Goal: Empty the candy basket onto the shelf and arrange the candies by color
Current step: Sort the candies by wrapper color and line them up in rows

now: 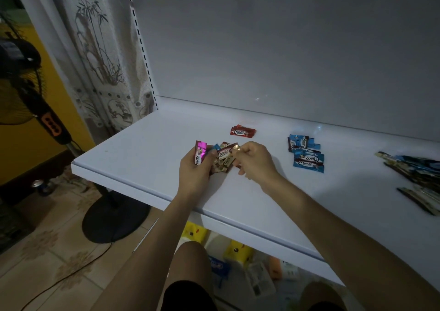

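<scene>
On the white shelf (pixel 147 148), my left hand (pixel 194 175) grips a pink-wrapped Choco candy (pixel 200 153) upright, its fingers also against a small mixed heap of brown and blue candies (pixel 223 159). My right hand (pixel 256 160) pinches a brown-gold candy (pixel 235 149) at the heap's right edge. A pair of red candies (pixel 242 131) lies behind the heap. Several blue candies (pixel 307 157) form a group to the right. No basket is in view.
Dark blue and cream packets (pixel 419 179) lie at the shelf's far right. A black standing fan (pixel 42 120) with its round base (pixel 114 217) stands on the floor to the left. Yellow and white items (pixel 238 251) sit below the shelf.
</scene>
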A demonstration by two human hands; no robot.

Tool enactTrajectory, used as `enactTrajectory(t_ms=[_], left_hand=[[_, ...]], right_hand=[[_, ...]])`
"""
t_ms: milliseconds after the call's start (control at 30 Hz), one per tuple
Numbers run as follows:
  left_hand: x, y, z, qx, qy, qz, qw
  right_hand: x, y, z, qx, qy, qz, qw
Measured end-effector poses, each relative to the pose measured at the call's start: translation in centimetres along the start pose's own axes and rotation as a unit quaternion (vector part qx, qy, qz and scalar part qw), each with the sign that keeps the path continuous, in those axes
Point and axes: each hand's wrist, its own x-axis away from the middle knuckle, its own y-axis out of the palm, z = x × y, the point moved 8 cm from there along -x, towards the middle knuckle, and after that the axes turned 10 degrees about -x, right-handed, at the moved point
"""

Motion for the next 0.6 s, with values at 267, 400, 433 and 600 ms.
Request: enactTrajectory(t_ms=[267, 400, 433, 600], left_hand=[[-0.2, -1.5, -1.6, 0.08, -0.076, 0.049, 0.993], [-0.5, -1.1, -1.7, 0.079, -0.078, -0.013, 0.994], [-0.5, -1.0, -1.6, 0.077, -0.072, -0.023, 0.994], [-0.3, -0.3, -0.8, 0.085, -0.064, -0.053, 0.993]], right_hand=[[-1.5, -1.4, 1.5, 0.208, 0.04, -0.026, 0.977], [-1.4, -1.3, 1.0, 0.297, -0.001, -0.013, 0.955], [-1.3, -1.3, 0.9, 0.302, -0.007, -0.007, 0.953], [-0.5, -1.9, -0.4, 0.177, -0.071, 0.005, 0.982]])
